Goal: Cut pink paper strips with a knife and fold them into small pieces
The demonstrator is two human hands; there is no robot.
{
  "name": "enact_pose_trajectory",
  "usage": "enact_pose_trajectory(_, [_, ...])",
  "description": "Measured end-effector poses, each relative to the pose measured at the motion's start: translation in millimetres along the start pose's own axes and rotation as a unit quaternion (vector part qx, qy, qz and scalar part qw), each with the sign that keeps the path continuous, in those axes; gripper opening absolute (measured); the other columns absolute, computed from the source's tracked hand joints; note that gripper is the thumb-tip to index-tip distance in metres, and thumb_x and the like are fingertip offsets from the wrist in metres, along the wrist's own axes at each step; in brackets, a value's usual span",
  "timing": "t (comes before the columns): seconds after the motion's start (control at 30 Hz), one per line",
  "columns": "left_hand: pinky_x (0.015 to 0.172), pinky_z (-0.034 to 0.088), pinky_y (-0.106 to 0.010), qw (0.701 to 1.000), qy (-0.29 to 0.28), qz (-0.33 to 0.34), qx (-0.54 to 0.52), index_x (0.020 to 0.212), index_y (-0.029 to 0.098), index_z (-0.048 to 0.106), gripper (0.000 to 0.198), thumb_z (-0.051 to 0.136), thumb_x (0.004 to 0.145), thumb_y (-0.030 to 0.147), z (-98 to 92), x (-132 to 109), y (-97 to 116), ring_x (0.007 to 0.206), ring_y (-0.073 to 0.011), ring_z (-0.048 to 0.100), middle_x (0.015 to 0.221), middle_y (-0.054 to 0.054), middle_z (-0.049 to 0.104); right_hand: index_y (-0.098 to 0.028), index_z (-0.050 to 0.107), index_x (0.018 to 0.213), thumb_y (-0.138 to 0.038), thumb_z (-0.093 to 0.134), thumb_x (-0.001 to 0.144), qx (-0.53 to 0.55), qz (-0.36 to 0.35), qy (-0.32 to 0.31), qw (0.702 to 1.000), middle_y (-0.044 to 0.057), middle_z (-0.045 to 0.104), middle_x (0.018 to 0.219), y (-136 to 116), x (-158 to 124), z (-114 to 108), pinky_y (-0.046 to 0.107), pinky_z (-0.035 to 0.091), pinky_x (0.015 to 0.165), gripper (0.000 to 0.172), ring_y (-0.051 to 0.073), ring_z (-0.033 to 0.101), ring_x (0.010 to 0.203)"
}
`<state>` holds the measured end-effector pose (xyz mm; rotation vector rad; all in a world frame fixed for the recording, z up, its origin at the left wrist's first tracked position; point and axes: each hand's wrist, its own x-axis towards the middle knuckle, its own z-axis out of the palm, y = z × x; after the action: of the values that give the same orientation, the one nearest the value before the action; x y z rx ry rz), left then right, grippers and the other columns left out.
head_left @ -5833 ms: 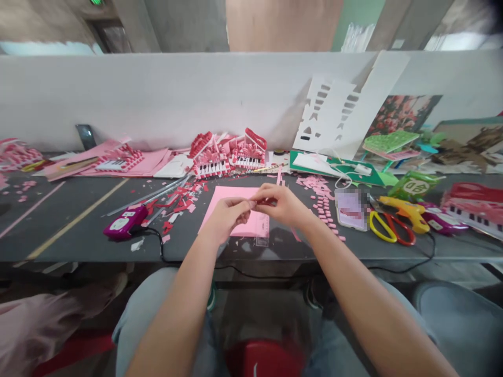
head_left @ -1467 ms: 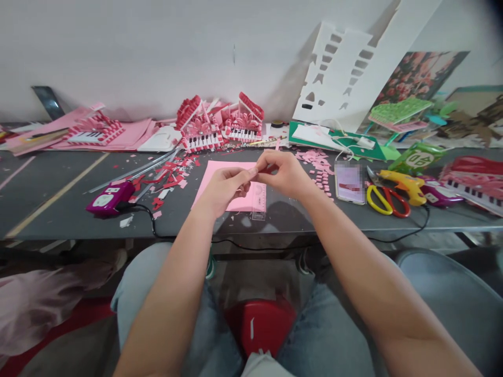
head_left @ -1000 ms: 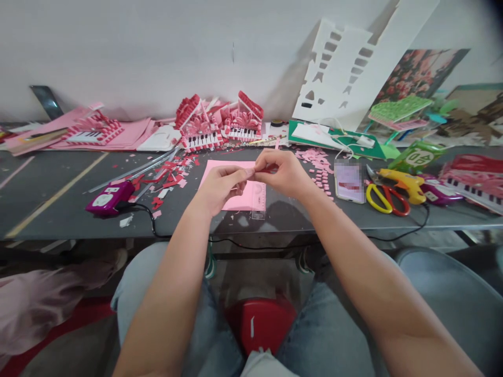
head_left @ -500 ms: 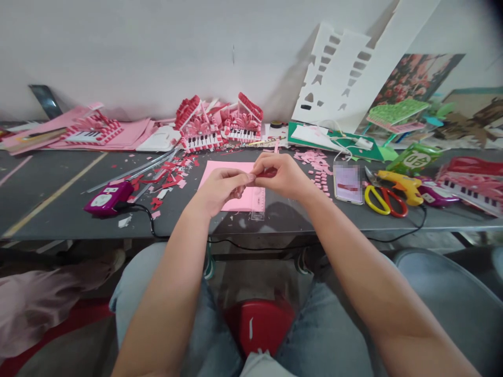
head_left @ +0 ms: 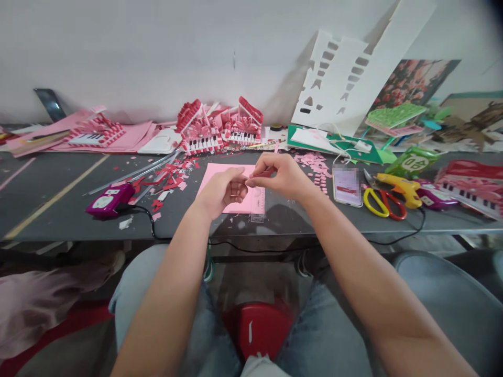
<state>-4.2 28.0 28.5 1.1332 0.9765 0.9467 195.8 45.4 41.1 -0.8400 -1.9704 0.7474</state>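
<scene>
My left hand [head_left: 223, 192] is over the pink sheet [head_left: 210, 178], fingers curled and thumb lifted a little. Its fingertips meet those of my right hand [head_left: 277, 175], which is closed in a pinch. Anything held between the fingertips is too small and covered to make out. Under the hands, a clear ruler [head_left: 258, 204] lies along the sheet's right edge. A narrow pink strip [head_left: 276, 148] shows just behind my right hand. Small pink rolled pieces [head_left: 320, 183] lie in rows to its right, beside a heap of pink scraps [head_left: 310, 159].
Red scraps [head_left: 163, 178] and a purple device [head_left: 110, 200] with a cable lie left. Pink piano models [head_left: 202, 141] stand at the back. To the right are a phone [head_left: 347, 186], scissors [head_left: 383, 203], a yellow glue gun [head_left: 404, 187] and a green packet [head_left: 414, 159].
My left thumb has lifted away from the fingertips it was pressed against, and the left fingers show more. My right hand keeps its pinch in nearly the same place.
</scene>
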Motion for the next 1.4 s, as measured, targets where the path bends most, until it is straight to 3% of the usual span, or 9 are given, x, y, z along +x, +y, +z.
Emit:
enact_pose_trajectory(0.2, [0.05, 0.037, -0.024, 0.997, 0.008, 0.067, 0.033, 0.057, 0.018, 0.06, 0.04, 0.085, 0.073, 0.044, 3.8, 0, -1, 0.05, -0.0096, 0.05, 0.056, 0.001, 0.054, -0.019, 0.066, 0.074, -0.045, 0.085, 0.08, 0.003, -0.004, 0.011, 1.0, 0.002, 0.067, 0.082, 2, 1, 4, 0.034, 0.051, 0.074, 0.033, 0.016, 0.061, 0.077])
enact_pose_trajectory(0.37, [0.05, 0.037, -0.025, 0.996, 0.005, 0.076, 0.043, 0.058, 0.018, 0.063, 0.036, 0.084, 0.073, 0.043, 2.7, 2, -4, 0.05, -0.0093, 0.049, 0.055, 0.001, 0.056, -0.02, 0.076, 0.084, -0.047, 0.085, 0.081, 0.026, -0.007, -0.021, 0.999, 0.004, 0.07, 0.094, 1, 1, 2, 0.033, 0.053, 0.076, 0.028, 0.016, 0.063, 0.084])
enact_pose_trajectory(0.53, [0.051, 0.037, -0.025, 0.996, 0.001, 0.077, 0.043, 0.056, 0.018, 0.061, 0.038, 0.083, 0.075, 0.042, 2.2, 1, -4, 0.049, -0.0091, 0.049, 0.054, 0.001, 0.055, -0.02, 0.076, 0.081, -0.052, 0.086, 0.079, 0.051, 0.008, -0.034, 0.998, 0.005, 0.07, 0.091, -2, 0, 0, 0.034, 0.054, 0.075, 0.034, 0.017, 0.064, 0.081])
enact_pose_trajectory(0.83, [0.057, 0.044, -0.026, 0.997, -0.051, 0.06, 0.01, 0.068, 0.018, 0.065, 0.037, 0.079, 0.081, 0.05, 1.1, -4, -1, 0.058, -0.0121, 0.053, 0.066, -0.001, 0.058, -0.02, 0.06, 0.067, -0.052, 0.088, 0.074, 0.005, 0.024, -0.004, 1.0, 0.001, 0.064, 0.074, -4, 0, 2, 0.03, 0.044, 0.067, 0.043, 0.015, 0.055, 0.072])
enact_pose_trajectory(1.07, [0.059, 0.044, -0.028, 0.996, -0.031, 0.073, 0.037, 0.065, 0.018, 0.068, 0.039, 0.088, 0.075, 0.05, -0.5, -3, -3, 0.058, -0.0121, 0.052, 0.063, -0.001, 0.058, -0.02, 0.056, 0.066, -0.04, 0.084, 0.077, -0.012, 0.01, 0.019, 1.0, -0.003, 0.057, 0.068, -4, -1, 8, 0.029, 0.041, 0.065, 0.036, 0.012, 0.049, 0.067])
enact_pose_trajectory(1.23, [0.058, 0.044, -0.028, 0.997, -0.01, 0.065, 0.029, 0.07, 0.015, 0.075, 0.038, 0.092, 0.07, 0.05, -3.7, -4, 1, 0.058, -0.0127, 0.054, 0.064, -0.004, 0.063, -0.019, 0.076, 0.083, -0.043, 0.076, 0.087, 0.032, 0.006, -0.056, 0.998, 0.003, 0.072, 0.086, -2, -2, -3, 0.031, 0.048, 0.072, 0.024, 0.016, 0.062, 0.078])
enact_pose_trajectory(1.4, [0.057, 0.045, -0.028, 0.998, -0.004, 0.053, 0.015, 0.077, 0.014, 0.079, 0.04, 0.095, 0.066, 0.049, -6.4, -5, 3, 0.06, -0.0134, 0.057, 0.065, -0.005, 0.064, -0.023, 0.082, 0.1, -0.051, 0.068, 0.095, 0.101, 0.042, -0.124, 0.986, 0.004, 0.079, 0.097, 2, -5, -17, 0.031, 0.055, 0.081, 0.032, 0.017, 0.068, 0.088])
